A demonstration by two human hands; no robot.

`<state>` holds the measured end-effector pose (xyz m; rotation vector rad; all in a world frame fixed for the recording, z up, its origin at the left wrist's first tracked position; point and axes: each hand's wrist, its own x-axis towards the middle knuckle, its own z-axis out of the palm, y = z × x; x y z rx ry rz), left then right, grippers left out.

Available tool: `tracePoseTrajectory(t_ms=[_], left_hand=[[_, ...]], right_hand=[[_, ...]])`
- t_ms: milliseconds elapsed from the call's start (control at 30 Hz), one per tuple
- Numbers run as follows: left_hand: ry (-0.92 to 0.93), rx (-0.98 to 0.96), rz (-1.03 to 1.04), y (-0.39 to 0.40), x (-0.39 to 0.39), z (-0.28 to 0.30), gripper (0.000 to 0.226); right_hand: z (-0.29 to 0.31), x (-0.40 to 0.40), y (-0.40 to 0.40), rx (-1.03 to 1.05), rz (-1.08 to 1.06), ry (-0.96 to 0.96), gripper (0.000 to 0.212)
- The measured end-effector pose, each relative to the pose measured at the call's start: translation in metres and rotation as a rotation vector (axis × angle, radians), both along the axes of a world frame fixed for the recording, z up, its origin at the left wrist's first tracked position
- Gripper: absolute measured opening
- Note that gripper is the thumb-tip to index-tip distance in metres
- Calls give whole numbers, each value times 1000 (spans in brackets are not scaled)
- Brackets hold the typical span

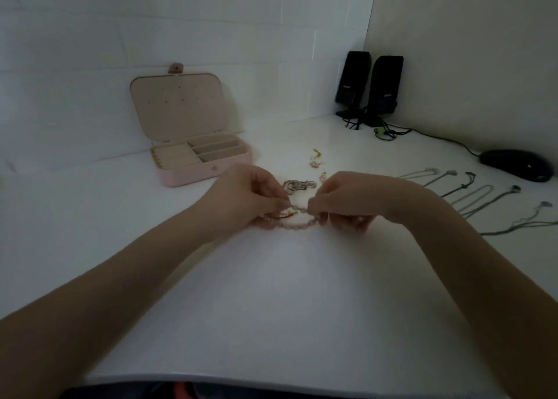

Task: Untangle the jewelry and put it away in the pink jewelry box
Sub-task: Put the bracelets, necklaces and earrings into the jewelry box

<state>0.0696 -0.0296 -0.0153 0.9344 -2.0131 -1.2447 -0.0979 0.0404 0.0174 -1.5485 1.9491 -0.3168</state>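
Observation:
A pale pink beaded bracelet (297, 225) with a red cord is stretched between both hands just above the white table. My left hand (246, 198) pinches its left end, where the red cord shows. My right hand (351, 201) pinches its right end. Right behind the hands lies a small tangle of silvery rings or chains (299, 185). The pink jewelry box (200, 160) stands open at the back left, its lid leaning against the wall and its compartments showing.
Several necklaces (471, 196) lie stretched out in a row at the right. Small earrings (315, 158) sit behind the tangle. Two black speakers (370, 88) with cables stand in the back corner, and a black mouse (517, 164) lies at the far right.

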Motion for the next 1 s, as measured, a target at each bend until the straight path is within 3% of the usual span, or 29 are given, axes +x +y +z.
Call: tracePoseTrajectory(t_ms=[67,133,233,300,433,633,833,933,1000], left_hand=[[-223,-414,-6,2,0,-5,7],[-347,-547,-17,4,0,-6,4],[-333,-556,69,1,0,-7,8],[-324,-566,129,-7,3,-6,7],[-496,-603,65,-24,12,-8,17],[-429,-634,68,-24,10,-9,7],[-335,-545,30,-27,6,-15,4],[-289,-475,-89,-24,4,-15,23],[-238,-393,-155,-20,2,-13,19]], right_hand=[[-1,-1,1,87,42,92,26],[-1,-3,1,113,60,125,26],[0,-6,1,47,47,126,30],[-4,-4,-3,-121,-3,71,31],[-23,9,-13,-497,-46,84,19],[-22,12,-12,-297,140,63,19],[-21,15,-9,-275,106,10,13],[-18,13,-11,-362,-24,-201,16],[-14,11,-10,-402,-99,-402,15]])
